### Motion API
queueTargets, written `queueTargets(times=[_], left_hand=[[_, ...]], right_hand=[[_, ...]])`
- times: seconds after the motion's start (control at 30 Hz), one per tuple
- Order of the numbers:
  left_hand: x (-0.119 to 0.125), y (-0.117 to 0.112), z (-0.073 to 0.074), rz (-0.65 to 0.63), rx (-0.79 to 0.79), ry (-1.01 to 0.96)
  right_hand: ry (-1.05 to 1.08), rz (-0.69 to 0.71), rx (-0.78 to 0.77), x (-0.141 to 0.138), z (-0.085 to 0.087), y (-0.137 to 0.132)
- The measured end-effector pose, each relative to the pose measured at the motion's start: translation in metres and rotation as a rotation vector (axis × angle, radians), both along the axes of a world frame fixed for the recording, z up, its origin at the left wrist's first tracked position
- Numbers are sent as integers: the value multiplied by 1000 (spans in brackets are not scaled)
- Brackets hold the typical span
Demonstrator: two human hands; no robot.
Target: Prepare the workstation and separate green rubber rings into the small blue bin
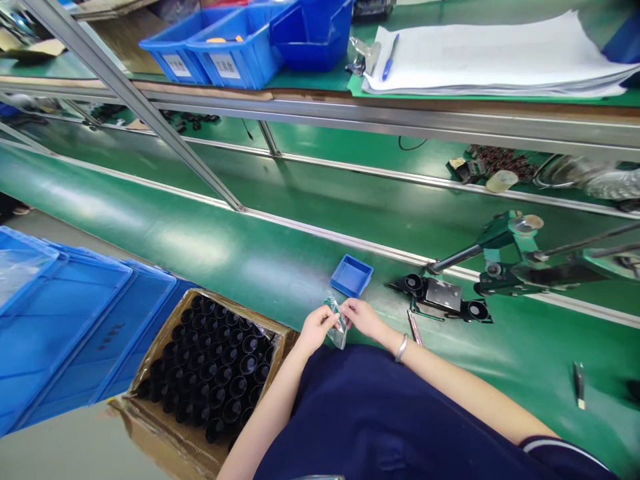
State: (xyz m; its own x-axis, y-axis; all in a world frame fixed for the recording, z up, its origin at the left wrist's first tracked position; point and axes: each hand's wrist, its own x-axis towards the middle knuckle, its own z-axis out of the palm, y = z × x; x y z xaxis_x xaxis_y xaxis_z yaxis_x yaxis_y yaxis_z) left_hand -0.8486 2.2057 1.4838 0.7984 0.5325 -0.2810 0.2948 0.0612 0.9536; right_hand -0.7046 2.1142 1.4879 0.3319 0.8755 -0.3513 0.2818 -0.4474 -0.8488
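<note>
Close to my body, both hands pinch a small clear plastic bag (339,337). My left hand (316,328) grips its left side with thumb and fingers. On the right, my right hand (361,317) holds the upper edge, a metal bangle around that wrist. What the bag contains is too small to make out. Just beyond my hands a shallow blue tray (352,275) rests on the green bench. To the right of it sits a black fixture (443,295) with two round cups and a metal plate.
An open cardboard box (150,400) of black cup-shaped parts stands at left, beside blue crates (95,320). A press arm (510,253) reaches in from the right. Overhead, a shelf holds blue bins (235,57) and papers (475,57). A knife-like tool (579,385) lies far right.
</note>
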Motion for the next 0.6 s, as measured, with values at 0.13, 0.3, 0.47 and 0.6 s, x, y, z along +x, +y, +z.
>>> queueTargets(times=[0.13, 0.3, 0.47, 0.6], left_hand=[[-5, 8, 11, 49, 84, 29], [-22, 21, 41, 105, 267, 136], [-18, 8, 56, 35, 444, 296], [-7, -8, 49, 109, 380, 263]], right_hand=[[-243, -25, 7, 8, 8, -5], [-513, -40, 7, 28, 22, -15], [-690, 108, 283, 17, 51, -20], [-366, 312, 313, -5, 45, -11]])
